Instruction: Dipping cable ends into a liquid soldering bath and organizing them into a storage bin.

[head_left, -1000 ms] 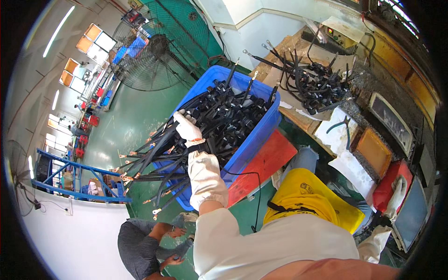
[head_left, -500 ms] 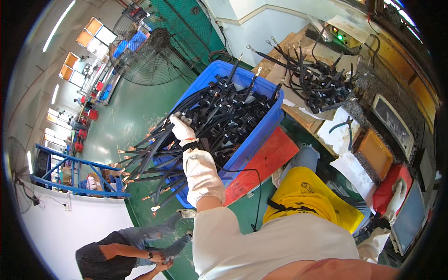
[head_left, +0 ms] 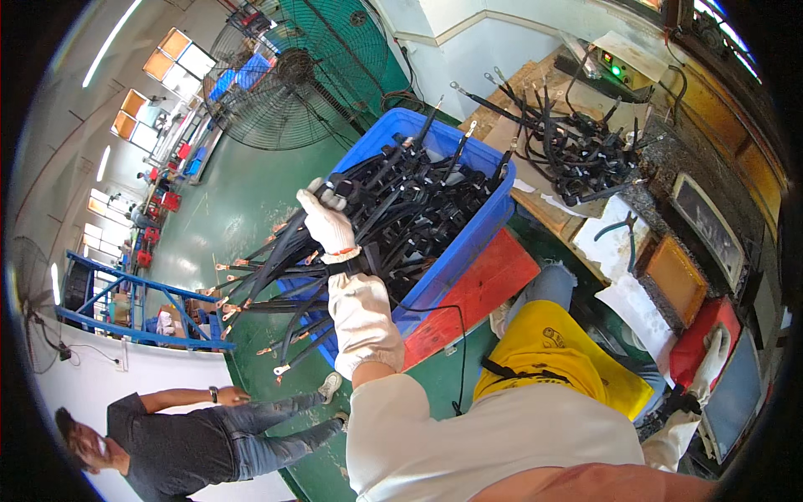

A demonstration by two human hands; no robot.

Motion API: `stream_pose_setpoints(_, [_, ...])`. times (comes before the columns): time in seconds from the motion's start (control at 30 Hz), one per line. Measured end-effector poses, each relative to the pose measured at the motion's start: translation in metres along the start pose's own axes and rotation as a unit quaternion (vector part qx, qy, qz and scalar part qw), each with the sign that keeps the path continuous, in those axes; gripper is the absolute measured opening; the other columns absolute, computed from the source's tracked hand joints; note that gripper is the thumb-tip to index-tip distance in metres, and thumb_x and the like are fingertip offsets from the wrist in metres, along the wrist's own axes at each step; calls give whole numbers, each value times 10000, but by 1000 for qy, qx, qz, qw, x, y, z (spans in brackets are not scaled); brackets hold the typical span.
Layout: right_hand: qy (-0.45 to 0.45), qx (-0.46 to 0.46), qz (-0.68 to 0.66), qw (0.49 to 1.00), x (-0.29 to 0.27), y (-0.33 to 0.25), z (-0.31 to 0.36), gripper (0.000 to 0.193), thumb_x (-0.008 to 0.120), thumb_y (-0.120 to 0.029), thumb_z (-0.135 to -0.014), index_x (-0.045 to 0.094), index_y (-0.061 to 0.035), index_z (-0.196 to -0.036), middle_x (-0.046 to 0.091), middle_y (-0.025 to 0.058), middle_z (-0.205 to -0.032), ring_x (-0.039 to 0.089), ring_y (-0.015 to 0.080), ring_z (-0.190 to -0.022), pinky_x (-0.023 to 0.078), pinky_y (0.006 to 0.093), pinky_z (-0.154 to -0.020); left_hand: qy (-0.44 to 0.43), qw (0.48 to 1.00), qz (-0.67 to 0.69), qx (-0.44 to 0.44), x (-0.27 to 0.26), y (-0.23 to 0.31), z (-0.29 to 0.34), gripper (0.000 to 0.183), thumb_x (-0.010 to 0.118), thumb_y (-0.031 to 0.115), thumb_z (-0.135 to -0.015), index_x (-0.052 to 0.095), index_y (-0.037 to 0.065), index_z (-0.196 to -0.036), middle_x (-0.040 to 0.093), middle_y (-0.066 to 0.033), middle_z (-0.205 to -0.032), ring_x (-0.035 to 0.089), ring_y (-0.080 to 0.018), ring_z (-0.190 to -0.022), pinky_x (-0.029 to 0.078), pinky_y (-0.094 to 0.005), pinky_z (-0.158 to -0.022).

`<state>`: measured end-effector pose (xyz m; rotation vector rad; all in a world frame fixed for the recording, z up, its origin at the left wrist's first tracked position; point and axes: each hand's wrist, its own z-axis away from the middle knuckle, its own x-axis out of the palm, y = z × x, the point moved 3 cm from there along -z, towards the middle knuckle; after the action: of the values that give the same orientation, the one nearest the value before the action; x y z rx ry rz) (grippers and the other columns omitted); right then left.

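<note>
My left hand (head_left: 328,224), in a white glove, is closed round the black moulded part of a cable (head_left: 343,191) above the blue bin (head_left: 493,219). Many black cables (head_left: 401,213) with metal ring lugs fill that bin; a bundle of them hangs over its left side, copper-coloured lugs outward. Far to the right, my right hand (head_left: 713,361), also gloved in white, lies against a red block (head_left: 701,335) beside a grey-blue panel (head_left: 733,396). Its fingers are too narrow and distorted at the rim to show whether they grip.
A workbench (head_left: 542,219) at right bears a pile of black cables (head_left: 577,159), pliers (head_left: 629,234) and an orange-brown framed plate (head_left: 674,278). Beneath the bin shows a red board (head_left: 468,303). A large fan (head_left: 293,71) stands behind. Another person (head_left: 180,443) stands at lower left.
My left hand has risen slightly, lifting a cable's black part from the pile. The other person, bent over before, now stands straighter. My right hand stays in place.
</note>
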<state>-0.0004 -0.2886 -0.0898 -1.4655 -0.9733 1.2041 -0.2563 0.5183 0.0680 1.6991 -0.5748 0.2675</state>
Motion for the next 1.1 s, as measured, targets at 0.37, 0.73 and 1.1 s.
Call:
stream_pose_setpoints(0.37, [-7, -35, 32, 999, 17, -33, 13, 284, 453, -217, -927, 506, -44, -1146, 539, 3, -955, 507, 76, -828, 443, 220, -724, -193, 973, -23, -127, 84, -5, 118, 457, 357, 394, -941, 586, 0, -972, 550, -31, -666, 434, -83, -490, 367, -221, -459])
stream_pose_setpoints(0.73, [-274, -199, 181, 923, 205, -120, 148, 298, 559, 4, -757, 533, -26, -1052, 575, 113, -946, 554, 204, -850, 448, 295, -756, -493, 860, -110, -70, 153, 10, 247, 214, 370, 90, -894, 535, 73, -1030, 578, -19, -713, 532, -71, -538, 432, -195, -487])
stream_pose_setpoints(1.1, [-480, -3, -225, 848, 268, -161, 197, 1075, 760, -85, -610, 46, -165, -1410, 336, 118, -1322, 410, 252, -1154, 380, 388, -906, -451, 781, 37, -430, 139, 12, 316, 476, 322, 381, -944, 612, 4, -933, 600, -15, -681, 477, -57, -446, 389, -176, -431])
